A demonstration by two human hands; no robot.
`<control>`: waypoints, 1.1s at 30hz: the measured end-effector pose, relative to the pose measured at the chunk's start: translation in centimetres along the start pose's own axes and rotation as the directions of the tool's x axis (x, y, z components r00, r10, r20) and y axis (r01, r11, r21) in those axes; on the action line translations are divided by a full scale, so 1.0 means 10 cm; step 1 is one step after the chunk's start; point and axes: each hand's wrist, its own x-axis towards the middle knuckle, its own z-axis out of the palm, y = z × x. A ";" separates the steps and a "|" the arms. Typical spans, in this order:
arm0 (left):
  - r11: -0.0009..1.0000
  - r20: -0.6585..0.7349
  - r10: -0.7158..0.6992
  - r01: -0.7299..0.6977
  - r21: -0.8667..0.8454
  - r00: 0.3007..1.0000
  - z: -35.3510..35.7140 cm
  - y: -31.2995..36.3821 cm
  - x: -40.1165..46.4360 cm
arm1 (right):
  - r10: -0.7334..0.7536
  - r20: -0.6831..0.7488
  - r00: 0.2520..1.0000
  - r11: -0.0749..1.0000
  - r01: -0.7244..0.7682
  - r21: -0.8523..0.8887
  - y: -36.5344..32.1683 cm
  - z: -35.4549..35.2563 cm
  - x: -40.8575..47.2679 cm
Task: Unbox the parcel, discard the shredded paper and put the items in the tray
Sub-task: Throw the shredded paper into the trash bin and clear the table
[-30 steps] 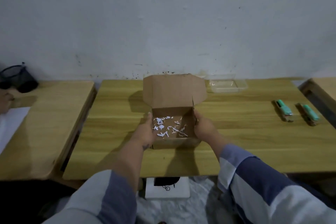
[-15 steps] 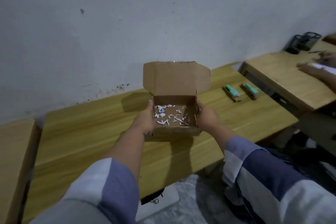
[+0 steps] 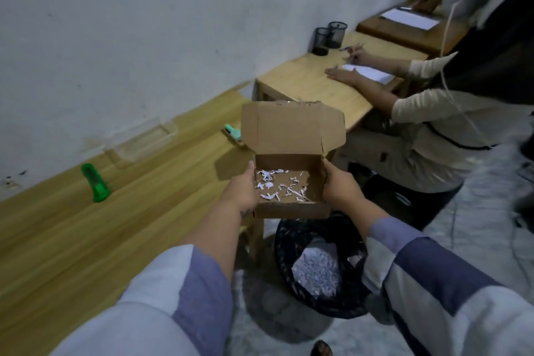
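- Presently the cardboard box (image 3: 289,182) is being held in the air past the table's end, above and just behind the black-lined bin (image 3: 318,266) on the floor.
- Box is sitting roughly level, its lid flap (image 3: 291,127) standing upright at the far side, brown and creased.
- Left hand (image 3: 241,193) is gripping the box's left wall, fingers curling beneath, thumb along the rim; right hand (image 3: 341,185) is gripping the right wall the same way.
- White shredded paper (image 3: 277,186) is lying scattered thinly over the box floor; no other item is showing inside.
- Bin is holding a heap of white shreds (image 3: 318,272) in its black liner.
- Clear plastic tray (image 3: 144,141) is sitting on the table (image 3: 72,225) by the wall; its contents are unclear.
- Green object (image 3: 96,183) is lying on the table in front of the tray; a mint-coloured item (image 3: 234,133) is partly showing behind the lid.
- Second person (image 3: 433,124) is sitting at the neighbouring table (image 3: 306,84), hands near white paper, two black mesh cups (image 3: 329,36) by the wall.
- Wall is pale and scuffed; floor is looking light and mottled.
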 end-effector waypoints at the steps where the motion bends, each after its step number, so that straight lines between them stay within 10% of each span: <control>1: 1.000 0.014 0.005 -0.005 -0.004 1.000 0.14 0.15 0.07 | 0.015 -0.002 1.000 1.000 -0.015 0.007 0.19 -0.09 0.06; 14: 0.993 0.223 0.008 -0.034 0.113 0.975 1.90 1.14 0.68 | 0.224 0.046 0.974 0.974 -0.225 0.015 2.23 -0.26 0.56; 33: 0.967 0.538 -0.252 0.229 0.111 0.804 4.10 -0.58 1.38 | 0.427 0.431 0.795 0.861 -0.502 0.075 3.69 2.29 0.98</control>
